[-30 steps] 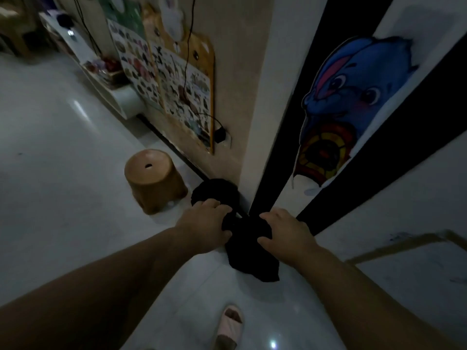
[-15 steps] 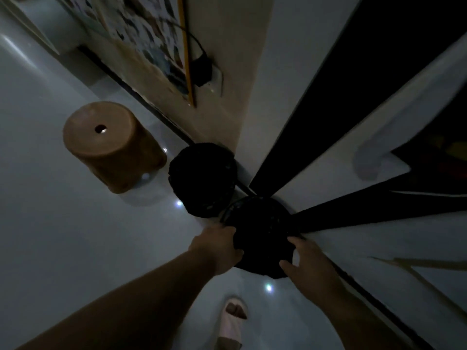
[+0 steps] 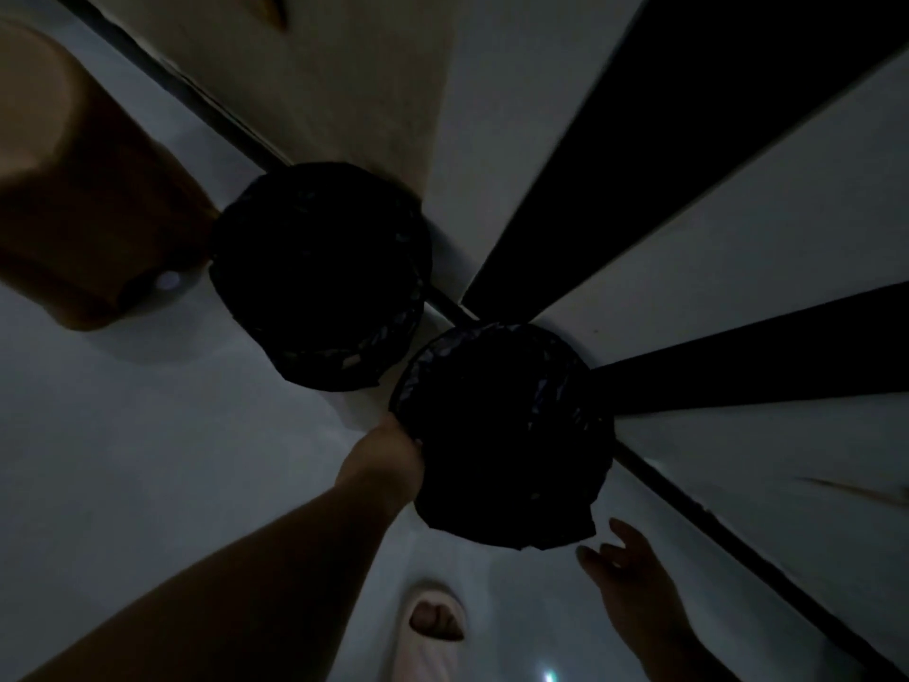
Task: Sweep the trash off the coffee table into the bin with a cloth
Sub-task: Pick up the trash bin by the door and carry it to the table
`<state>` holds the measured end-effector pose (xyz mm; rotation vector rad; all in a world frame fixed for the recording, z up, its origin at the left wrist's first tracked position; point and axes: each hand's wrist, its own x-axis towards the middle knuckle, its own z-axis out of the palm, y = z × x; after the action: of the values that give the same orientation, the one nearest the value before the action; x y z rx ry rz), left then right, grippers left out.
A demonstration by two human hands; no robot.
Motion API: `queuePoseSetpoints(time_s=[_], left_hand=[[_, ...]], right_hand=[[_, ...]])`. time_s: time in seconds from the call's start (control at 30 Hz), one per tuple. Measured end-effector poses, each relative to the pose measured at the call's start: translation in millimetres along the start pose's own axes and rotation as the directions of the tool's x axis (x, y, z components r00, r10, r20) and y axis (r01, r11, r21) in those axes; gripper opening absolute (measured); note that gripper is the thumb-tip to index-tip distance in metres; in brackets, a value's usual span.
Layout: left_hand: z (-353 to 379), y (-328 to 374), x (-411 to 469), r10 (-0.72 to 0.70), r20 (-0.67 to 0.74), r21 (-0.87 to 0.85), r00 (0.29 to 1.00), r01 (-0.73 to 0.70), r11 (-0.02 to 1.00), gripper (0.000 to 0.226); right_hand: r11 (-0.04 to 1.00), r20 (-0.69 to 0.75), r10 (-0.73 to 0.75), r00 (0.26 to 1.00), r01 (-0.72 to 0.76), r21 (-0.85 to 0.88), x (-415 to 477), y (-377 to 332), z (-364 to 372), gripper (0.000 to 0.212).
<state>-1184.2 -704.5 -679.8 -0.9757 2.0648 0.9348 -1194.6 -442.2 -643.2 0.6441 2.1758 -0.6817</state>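
The scene is very dark. Two round bins lined with black bags stand on the pale floor by the wall corner. The near bin (image 3: 506,435) is right below me; the far bin (image 3: 319,273) stands behind it to the left. My left hand (image 3: 388,455) grips the near bin's left rim, its fingers hidden in the bag's edge. My right hand (image 3: 624,568) hovers just off the bin's lower right side, fingers spread, holding nothing. No cloth or coffee table is visible.
A brown plastic stool (image 3: 74,189) stands at the left, touching the far bin. A wall with black and white stripes (image 3: 738,238) rises to the right. My foot in a pale slipper (image 3: 433,627) is on the floor below the near bin.
The camera has dropped closer over the bins. My right hand has come off the near bin's rim and opened; my left hand keeps its hold on the rim.
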Motion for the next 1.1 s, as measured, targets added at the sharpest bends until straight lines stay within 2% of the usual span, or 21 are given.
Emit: queuePoseSetpoints(time_s=[0.07, 0.13, 0.2, 0.33, 0.47, 0.57, 0.67, 0.73, 0.83, 0.9, 0.97, 1.0, 1.07, 1.1], left_hand=[[3, -2, 6, -0.001, 0.020, 0.028, 1.000, 0.000, 1.000, 0.044], [4, 0, 6, 0.064, 0.047, 0.046, 0.997, -0.067, 0.997, 0.042], [-1, 3, -1, 0.104, 0.025, -0.024, 0.994, -0.104, 0.994, 0.039], [-25, 3, -32, 0.163, 0.017, -0.007, 0.986, -0.163, 0.987, 0.036], [-75, 8, -86, 0.259, 0.090, 0.030, 0.962, -0.263, 0.964, 0.034], [-124, 11, -137, 0.287, 0.074, 0.004, 0.955, -0.288, 0.958, 0.017], [-183, 7, -200, 0.269, 0.013, -0.019, 0.963, -0.268, 0.963, 0.031], [-220, 2, -246, 0.273, -0.052, -0.025, 0.961, -0.275, 0.961, 0.035], [-274, -8, -324, 0.267, -0.192, -0.085, 0.944, -0.287, 0.954, 0.037], [-307, -14, -381, 0.281, -0.315, -0.142, 0.907, -0.338, 0.930, 0.040], [-337, -31, -429, 0.275, -0.451, -0.208, 0.849, -0.400, 0.893, 0.058], [-350, -43, -449, 0.227, -0.516, -0.242, 0.826, -0.394, 0.886, 0.056], [-370, -69, -486, 0.053, -0.580, -0.355, 0.813, -0.310, 0.882, 0.022], [-378, -84, -502, -0.040, -0.615, -0.423, 0.787, -0.286, 0.860, 0.015]], right_hand=[[1.000, 0.021, 0.014, 1.000, -0.014, 0.019, 2, -1, 0, 0.067], [0.999, 0.028, 0.004, 1.000, -0.005, 0.033, 1, -5, -3, 0.068], [0.999, 0.030, -0.029, 0.999, 0.028, 0.025, -2, -14, -8, 0.066], [0.994, 0.036, -0.101, 0.994, 0.100, 0.041, -22, -43, -28, 0.061], [0.983, 0.104, -0.177, 0.979, 0.181, -0.030, -67, -88, -66, 0.061], [0.946, -0.031, -0.269, 0.963, 0.258, -0.197, -119, -122, -98, 0.060], [0.914, -0.032, -0.366, 0.930, 0.353, -0.202, -183, -154, -126, 0.061], [0.868, 0.023, -0.458, 0.889, 0.453, -0.204, -223, -169, -137, 0.066], [0.765, 0.155, -0.598, 0.786, 0.618, -0.180, -288, -198, -145, 0.070], [0.690, 0.196, -0.674, 0.712, 0.702, -0.177, -330, -220, -142, 0.077], [0.611, 0.231, -0.741, 0.631, 0.776, -0.158, -376, -250, -135, 0.082], [0.567, 0.243, -0.773, 0.586, 0.810, -0.148, -398, -265, -131, 0.083], [0.458, 0.247, -0.845, 0.475, 0.880, -0.127, -435, -294, -123, 0.086], [0.395, 0.247, -0.878, 0.411, 0.912, -0.112, -454, -309, -118, 0.086]])
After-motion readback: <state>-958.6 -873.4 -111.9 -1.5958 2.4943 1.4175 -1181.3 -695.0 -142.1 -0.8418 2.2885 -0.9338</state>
